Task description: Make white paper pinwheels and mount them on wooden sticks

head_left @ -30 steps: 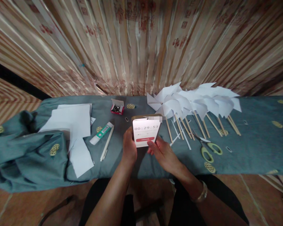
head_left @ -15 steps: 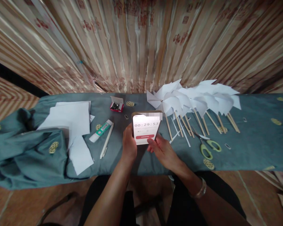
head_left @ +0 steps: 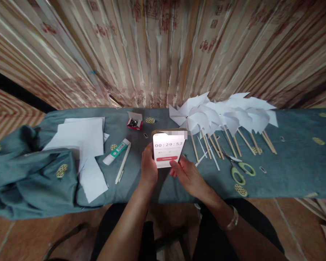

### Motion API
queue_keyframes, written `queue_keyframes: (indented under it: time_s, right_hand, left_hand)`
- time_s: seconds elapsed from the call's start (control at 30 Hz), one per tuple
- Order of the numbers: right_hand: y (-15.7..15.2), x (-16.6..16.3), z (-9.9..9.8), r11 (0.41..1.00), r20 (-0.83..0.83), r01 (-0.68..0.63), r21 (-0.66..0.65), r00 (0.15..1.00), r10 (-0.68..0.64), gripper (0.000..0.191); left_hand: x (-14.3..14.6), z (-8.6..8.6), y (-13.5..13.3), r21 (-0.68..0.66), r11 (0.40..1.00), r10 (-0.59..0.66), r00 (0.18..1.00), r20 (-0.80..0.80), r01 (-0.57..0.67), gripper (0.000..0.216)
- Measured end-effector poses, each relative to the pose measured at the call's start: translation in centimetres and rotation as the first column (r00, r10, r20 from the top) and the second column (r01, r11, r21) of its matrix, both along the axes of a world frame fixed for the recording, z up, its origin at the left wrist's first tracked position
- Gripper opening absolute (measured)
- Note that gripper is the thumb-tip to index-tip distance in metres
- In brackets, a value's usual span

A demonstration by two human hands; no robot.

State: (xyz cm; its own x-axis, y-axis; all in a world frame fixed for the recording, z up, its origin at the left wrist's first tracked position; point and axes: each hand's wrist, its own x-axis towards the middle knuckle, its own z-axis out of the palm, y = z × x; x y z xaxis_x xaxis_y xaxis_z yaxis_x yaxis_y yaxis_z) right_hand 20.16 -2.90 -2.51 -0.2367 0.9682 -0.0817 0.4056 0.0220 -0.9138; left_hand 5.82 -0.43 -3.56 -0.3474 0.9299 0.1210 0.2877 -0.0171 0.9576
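A smartphone (head_left: 168, 148) with a lit screen reading 00:29:53 and a red bar is held upright above the middle of the cloth. My left hand (head_left: 149, 165) is closed around its left edge. On the lower right side, my right hand (head_left: 186, 172) grips the phone too, its thumb over the bottom of the screen near the red bar. The fingers behind the phone are partly hidden. Right of the phone lie several white paper pinwheels (head_left: 222, 112) on wooden sticks, overlapping in a row.
Green-handled scissors (head_left: 240, 172) lie right, near thin paper strips (head_left: 213, 154). To the left are white paper sheets (head_left: 81, 134), a cut paper piece (head_left: 93, 179), a green-and-white eraser (head_left: 116, 151), a white pen (head_left: 123, 163) and an open small box (head_left: 135, 121). A curtain (head_left: 163, 54) hangs behind.
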Motion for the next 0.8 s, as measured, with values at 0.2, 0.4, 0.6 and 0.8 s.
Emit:
queue_keyframes:
  time_s: [0.2, 0.4, 0.6, 0.8]
  right_hand:
    - [-0.03, -0.03, 0.06, 1.000, 0.006, -0.002, 0.012, 1.000, 0.002, 0.043]
    - [-0.03, -0.01, 0.14, 1.000, 0.001, -0.005, -0.006, 1.000, 0.005, 0.043]
    - [-0.09, -0.02, 0.03, 1.000, 0.007, 0.000, 0.006, 1.000, 0.000, 0.041]
    - [-0.10, -0.06, 0.11, 1.000, 0.015, -0.010, 0.014, 1.000, 0.009, 0.041]
  left_hand:
    - [0.05, -0.14, 0.01, -0.002, 0.999, 0.043, 0.999, 0.012, -0.043, 0.015]
    - [0.08, -0.06, 0.08, -0.004, 1.000, -0.001, 0.999, 0.037, 0.001, 0.016]
    - [-0.03, -0.47, 0.04, 0.012, 1.000, 0.015, 0.999, 0.030, -0.015, 0.015]
    - [-0.03, -0.78, 0.00, 0.010, 0.998, 0.054, 0.997, 0.050, -0.054, 0.019]
